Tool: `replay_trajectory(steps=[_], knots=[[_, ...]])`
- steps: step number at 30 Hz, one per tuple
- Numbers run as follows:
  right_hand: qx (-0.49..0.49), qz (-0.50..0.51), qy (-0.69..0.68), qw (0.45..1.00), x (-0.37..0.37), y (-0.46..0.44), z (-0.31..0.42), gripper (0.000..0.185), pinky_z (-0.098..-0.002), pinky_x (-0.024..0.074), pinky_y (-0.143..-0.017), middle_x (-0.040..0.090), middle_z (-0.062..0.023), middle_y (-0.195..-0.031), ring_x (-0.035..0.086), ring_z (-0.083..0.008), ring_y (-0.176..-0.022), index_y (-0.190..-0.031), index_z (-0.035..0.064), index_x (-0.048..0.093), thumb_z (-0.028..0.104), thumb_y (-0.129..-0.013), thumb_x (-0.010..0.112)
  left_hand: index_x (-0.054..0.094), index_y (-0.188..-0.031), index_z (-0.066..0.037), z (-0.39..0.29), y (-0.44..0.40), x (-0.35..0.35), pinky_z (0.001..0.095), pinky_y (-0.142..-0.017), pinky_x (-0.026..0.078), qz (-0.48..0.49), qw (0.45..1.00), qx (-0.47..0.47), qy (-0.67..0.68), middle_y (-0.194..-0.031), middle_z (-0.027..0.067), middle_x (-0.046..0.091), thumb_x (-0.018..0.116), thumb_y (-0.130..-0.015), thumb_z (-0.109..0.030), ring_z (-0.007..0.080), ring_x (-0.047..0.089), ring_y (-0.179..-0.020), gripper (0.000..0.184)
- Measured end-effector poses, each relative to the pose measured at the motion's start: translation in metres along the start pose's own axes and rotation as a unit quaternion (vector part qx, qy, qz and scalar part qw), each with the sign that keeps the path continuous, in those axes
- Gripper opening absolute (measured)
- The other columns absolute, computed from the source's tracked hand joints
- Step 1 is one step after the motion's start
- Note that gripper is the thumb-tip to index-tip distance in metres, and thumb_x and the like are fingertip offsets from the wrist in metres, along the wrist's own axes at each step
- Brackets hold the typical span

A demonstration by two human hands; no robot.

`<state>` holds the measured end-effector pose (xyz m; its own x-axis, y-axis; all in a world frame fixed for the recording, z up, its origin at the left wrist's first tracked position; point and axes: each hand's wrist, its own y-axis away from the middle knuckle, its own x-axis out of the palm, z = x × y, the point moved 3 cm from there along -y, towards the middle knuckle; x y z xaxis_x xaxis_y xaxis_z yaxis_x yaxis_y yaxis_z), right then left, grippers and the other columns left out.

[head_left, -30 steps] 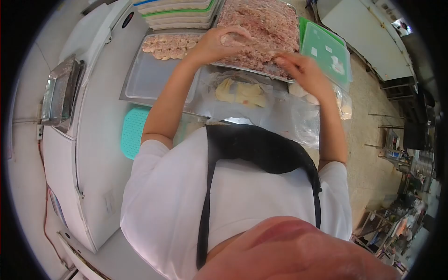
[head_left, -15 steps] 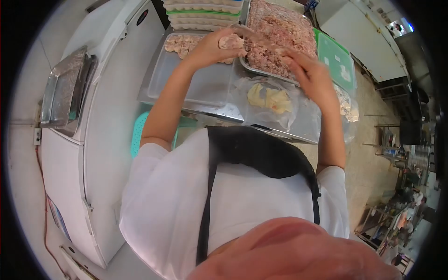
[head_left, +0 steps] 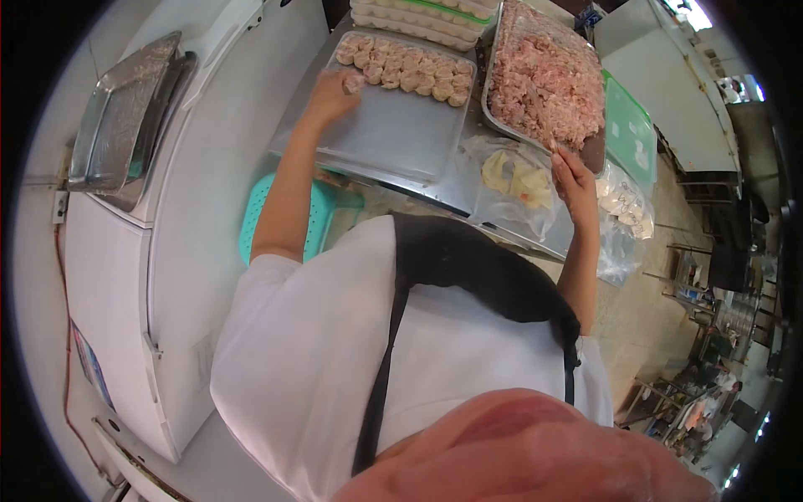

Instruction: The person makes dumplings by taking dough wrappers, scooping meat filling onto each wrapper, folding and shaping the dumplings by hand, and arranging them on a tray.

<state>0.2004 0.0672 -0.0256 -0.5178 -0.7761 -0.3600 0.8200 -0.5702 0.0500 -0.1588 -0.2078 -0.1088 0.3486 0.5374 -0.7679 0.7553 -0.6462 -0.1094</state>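
My left hand (head_left: pixel 333 96) is at the left side of a clear-lidded tray (head_left: pixel 385 134), with its fingers closed round a filled dumpling (head_left: pixel 354 83). Rows of similar dumplings (head_left: pixel 410 67) fill the tray's far part, close beyond that hand. At the near edge of a metal pan (head_left: pixel 519 134), my right hand (head_left: pixel 573 180) grips a thin, flat spatula-like tool (head_left: pixel 539 109). Its far end rests in the ground meat (head_left: pixel 548 71) heaped in the pan. Pale yellow wrappers (head_left: pixel 514 180) lie on a plastic bag between my hands, nearer my body.
Stacked trays (head_left: pixel 418 25) stand at the back. A green-rimmed lid (head_left: pixel 627 125) and a bag of pale items (head_left: pixel 623 201) are right of the pan. A turquoise basket (head_left: pixel 314 217) sits below the table's left edge, beside a white freezer (head_left: pixel 226 167).
My left hand has carried the dumpling from beside the pan leftward to the tray. My right hand has drawn back toward me, with the tool now resting in the meat. The view has shifted.
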Motion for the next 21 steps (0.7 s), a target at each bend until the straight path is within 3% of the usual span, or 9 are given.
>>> replay_trajectory(steps=[1, 8, 11, 16, 19, 21], knots=[[0.029, -0.005, -0.024, 0.999, 0.001, 0.006, -0.003, 0.031, -0.0170, 0.0214, -0.044, 0.043, 0.0073, -0.065, 0.032, -0.0004, -0.049, -0.119, 0.0037, 0.059, 0.023, -0.095, 0.054, 0.059, -0.114, -0.007, 0.010, -0.003, 0.002, 0.0397, -0.089, 0.046, -0.021, 0.999, -0.007, -0.029, -0.117, 0.0172, 0.055, 0.069, -0.073, -0.024, 0.0307, 0.055, -0.107, 0.046], [0.072, -0.025, -0.072, 0.995, 0.003, 0.017, -0.001, 0.032, -0.0166, 0.0258, -0.047, 0.044, 0.0083, -0.066, 0.035, -0.0004, -0.052, -0.120, 0.0037, 0.060, 0.022, -0.094, 0.057, 0.048, -0.122, -0.003, 0.011, -0.027, 0.014, 0.0430, -0.088, 0.047, -0.052, 0.995, -0.056, -0.058, -0.114, 0.0239, 0.056, 0.067, -0.076, -0.022, 0.0365, 0.057, -0.103, 0.053], [0.074, -0.020, -0.065, 0.995, 0.000, 0.017, -0.003, 0.032, -0.0164, 0.0260, -0.047, 0.044, 0.0083, -0.066, 0.035, -0.0003, -0.053, -0.119, 0.0038, 0.061, 0.023, -0.094, 0.057, 0.045, -0.125, -0.002, 0.015, -0.038, 0.030, 0.0444, -0.088, 0.047, -0.069, 0.994, -0.069, -0.053, -0.115, 0.0218, 0.057, 0.065, -0.078, -0.021, 0.0384, 0.058, -0.100, 0.055], [0.061, -0.029, 0.022, 0.997, -0.018, 0.014, -0.017, 0.030, -0.0158, 0.0247, -0.047, 0.040, 0.0088, -0.064, 0.033, 0.0002, -0.053, -0.118, 0.0075, 0.061, 0.026, -0.097, 0.051, 0.040, -0.131, -0.001, 0.033, -0.056, 0.051, 0.0438, -0.093, 0.044, -0.106, 0.990, 0.015, -0.095, -0.125, 0.0218, 0.052, 0.064, -0.079, -0.018, 0.0385, 0.052, -0.112, 0.060], [0.018, -0.007, 0.149, 0.989, -0.049, -0.002, -0.029, 0.032, -0.0260, 0.0404, -0.059, 0.053, -0.0005, -0.069, 0.052, -0.0111, -0.064, -0.104, 0.0013, 0.063, 0.029, -0.096, 0.050, 0.036, -0.137, -0.003, 0.034, -0.055, 0.048, 0.0417, -0.101, 0.039, -0.072, 0.992, 0.096, -0.038, -0.133, 0.0225, 0.046, 0.062, -0.078, -0.016, 0.0377, 0.043, -0.123, 0.066], [-0.111, -0.011, 0.242, 0.964, -0.080, -0.016, -0.037, 0.036, -0.0368, 0.0454, -0.069, 0.063, -0.0127, -0.078, 0.062, -0.0262, -0.074, -0.104, 0.0023, 0.063, 0.034, -0.096, 0.048, 0.036, -0.140, -0.008, 0.014, -0.052, 0.039, 0.0403, -0.106, 0.035, -0.019, 0.993, 0.084, -0.082, -0.136, 0.0215, 0.044, 0.061, -0.078, -0.015, 0.0371, 0.040, -0.127, 0.067]])
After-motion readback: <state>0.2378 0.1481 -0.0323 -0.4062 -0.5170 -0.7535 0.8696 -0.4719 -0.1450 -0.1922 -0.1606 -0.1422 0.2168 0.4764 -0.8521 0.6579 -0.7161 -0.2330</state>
